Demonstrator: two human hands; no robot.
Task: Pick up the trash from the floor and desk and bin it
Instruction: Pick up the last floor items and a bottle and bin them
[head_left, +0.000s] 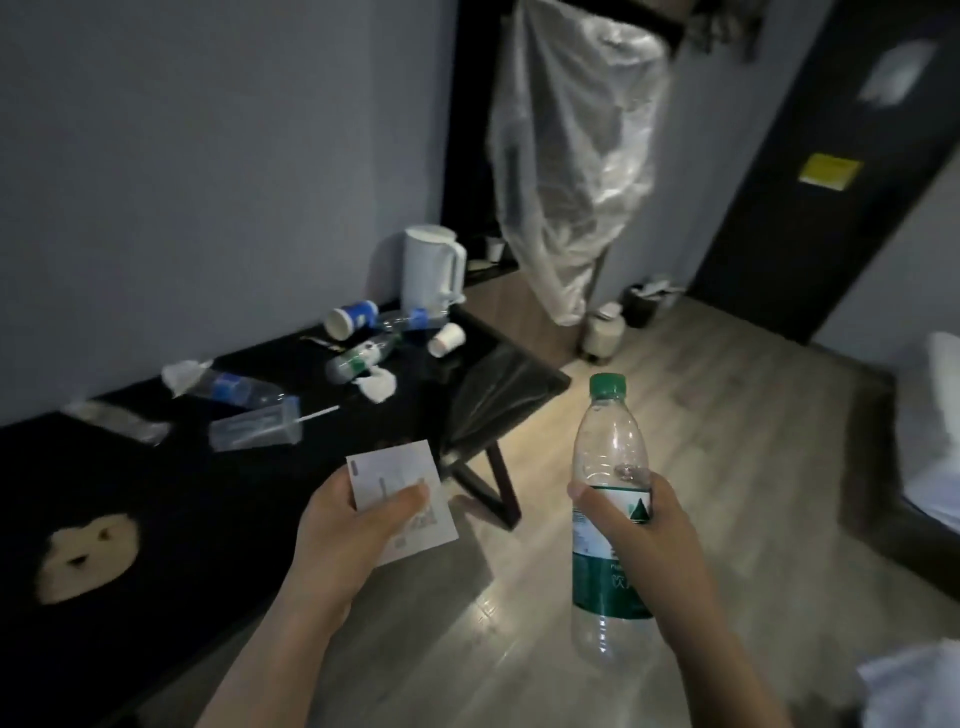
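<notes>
My left hand (347, 530) grips a white paper slip (396, 475) over the near edge of the black desk (291, 483). My right hand (641, 530) holds an upright clear plastic bottle with a green cap and green label (609, 447) above the wooden floor. On the desk lie several pieces of trash: a blue-labelled bottle (231, 388), a clear plastic cup with a straw (257, 426), a green-labelled bottle (361, 357), a blue paper cup (352, 318), a small white cup (447, 339) and a crumpled tissue (376, 387). A small black bin (641, 305) stands far off by the wall.
A white kettle (435, 265) stands at the desk's far end. A clear plastic cover (576, 156) hangs ahead. A white jar-like container (605, 332) sits on the floor near the bin. A dark door (810, 208) is at the right, and white bedding (930, 426) at the right edge.
</notes>
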